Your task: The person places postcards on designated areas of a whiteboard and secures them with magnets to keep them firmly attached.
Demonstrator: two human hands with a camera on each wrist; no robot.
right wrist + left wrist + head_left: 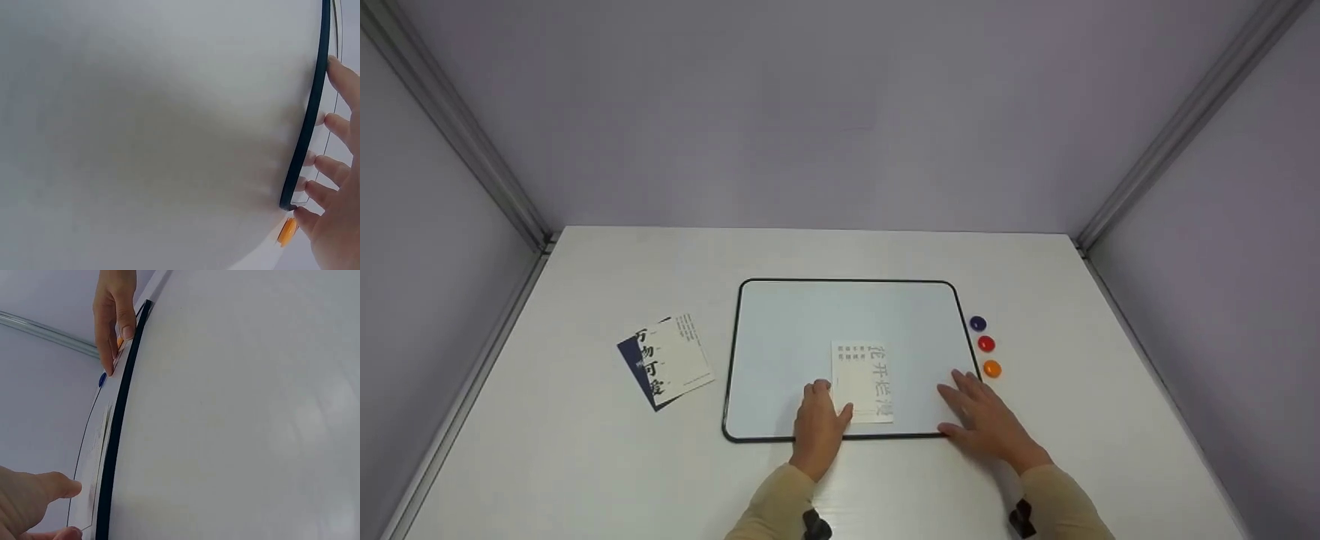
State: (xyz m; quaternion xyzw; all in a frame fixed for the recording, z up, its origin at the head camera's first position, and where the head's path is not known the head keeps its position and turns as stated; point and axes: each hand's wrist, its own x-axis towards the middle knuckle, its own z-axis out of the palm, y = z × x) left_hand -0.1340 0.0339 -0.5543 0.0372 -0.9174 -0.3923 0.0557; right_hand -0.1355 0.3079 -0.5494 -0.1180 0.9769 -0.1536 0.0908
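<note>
A white card with printed Chinese characters (862, 386) lies on a black-framed whiteboard (784, 337), near its lower edge. My left hand (819, 424) is at the card's lower left, fingers along its left side and thumb over the lower part. In the left wrist view, the left thumb and one finger (53, 486) show apart, with no grip visible; most of that hand is out of frame. My right hand (988, 421) lies spread over the board's lower right corner. The right wrist view shows several right fingertips touching the board surface and its black rim (306, 129).
Left of the board lie overlapping cards, a cream one (679, 360) over a dark blue one (635, 364). Right of it, blue (978, 323), red (986, 343) and orange (992, 368) round discs form a row. Panels enclose the white table (585, 300) at the back and sides.
</note>
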